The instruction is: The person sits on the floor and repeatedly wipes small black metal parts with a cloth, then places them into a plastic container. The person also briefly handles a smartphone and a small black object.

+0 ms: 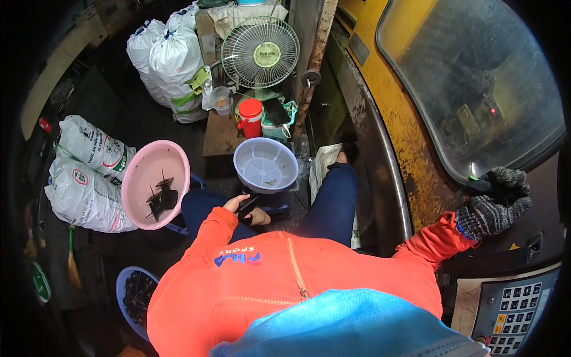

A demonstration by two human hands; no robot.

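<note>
My left hand (236, 203) is bare and held low over my left thigh. Its fingers are closed on a dark, narrow piece (247, 206) whose kind I cannot tell. My right hand (492, 208), in a grey and black knitted glove, is raised at the far right by the window (470, 83) of a yellow machine. The gloved fingers curl around something dark with a small green tip, mostly hidden. To the left of my left leg, a pink basin (132, 196) holds several black pointed parts (162, 199). A pale blue basket (266, 168) with small scraps stands in front of me.
A standing fan (260, 53) is behind a red jug (250, 118) and a phone (276, 111) on a small container. White sacks (89, 196) lie at the left, others (175, 56) at the back. A blue basin (124, 297) holds dark pieces. A control panel (516, 309) is at lower right.
</note>
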